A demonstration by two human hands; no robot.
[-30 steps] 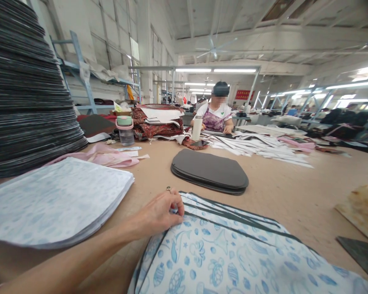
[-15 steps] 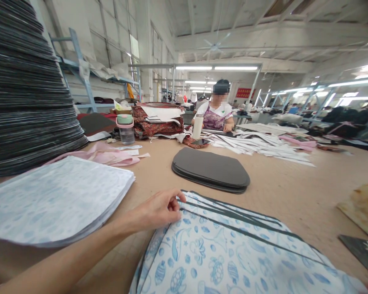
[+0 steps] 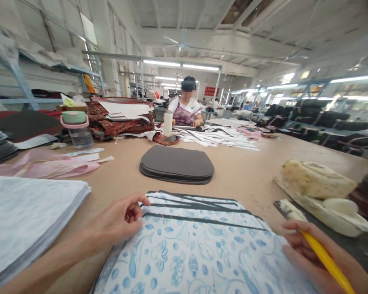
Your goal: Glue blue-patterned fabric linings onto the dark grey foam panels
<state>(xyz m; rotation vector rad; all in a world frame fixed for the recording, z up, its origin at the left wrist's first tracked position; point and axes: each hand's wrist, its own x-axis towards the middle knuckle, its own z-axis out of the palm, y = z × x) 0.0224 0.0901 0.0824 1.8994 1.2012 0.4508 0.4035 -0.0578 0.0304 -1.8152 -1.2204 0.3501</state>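
a pile of fabric pieces (image 3: 184,249) lies on the near side of the counter (image 3: 248,173), with the left hand (image 3: 121,218) at its far left corner and the right hand (image 3: 322,255), holding a brush (image 3: 328,261), at its right side. a stack of boards (image 3: 176,162) sits just beyond the pile. to the left lies another fabric stack (image 3: 24,212), with scraps (image 3: 43,165) behind it and a cup (image 3: 79,132) behind those. right of the cup is a cloth heap (image 3: 101,116), then a flask (image 3: 168,124), a phone (image 3: 171,139) just before it, then paper strips (image 3: 217,138). a co-worker (image 3: 185,112) is behind these. a container (image 3: 315,179) lies beyond the right hand.
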